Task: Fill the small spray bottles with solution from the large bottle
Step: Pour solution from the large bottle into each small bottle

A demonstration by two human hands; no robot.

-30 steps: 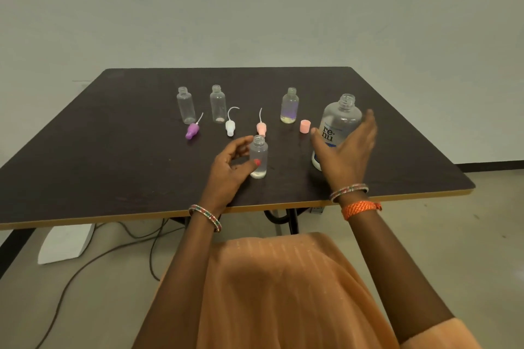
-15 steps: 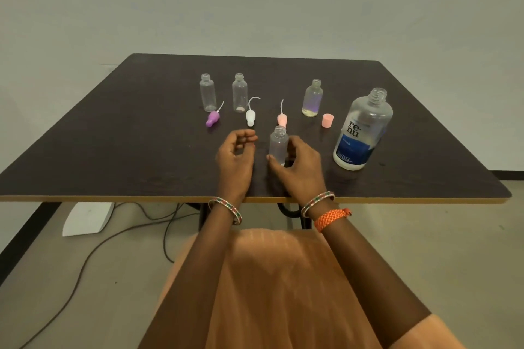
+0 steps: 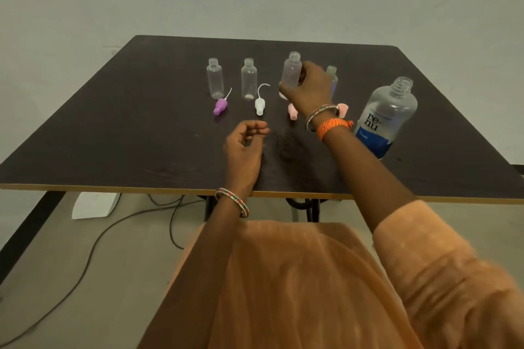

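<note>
A: Item one, held?

B: Small spray bottle (image 3: 291,72), clear plastic, cylindrical, threaded neck, uncapped. The right hand (image 3: 310,91) has its fingers curled round the lower body; bottle upright, raised over the far part of the table (image 3: 113,127).

A: Left hand?

B: The left hand (image 3: 244,144) rests near the table's front edge, fingers loosely curled, holding nothing.

A: Entries left of the right hand?

B: Two more clear bottles, the far-left bottle (image 3: 215,78) and the second bottle (image 3: 248,79), both upright and open-necked, with a pale residue at the second one's base. Just nearer than them lie a purple spray top (image 3: 220,106) and a white spray top (image 3: 259,106), each with a thin curved tube.

A: Behind and right of it?

B: A fourth bottle (image 3: 332,76), mostly hidden by the hand. A pink spray top (image 3: 292,111) and pink cap (image 3: 342,109) flank the wrist. Further right stands the large bottle (image 3: 387,116): clear, rounded shoulders, blue label, uncapped, leaning in the wide-angle view.
</note>
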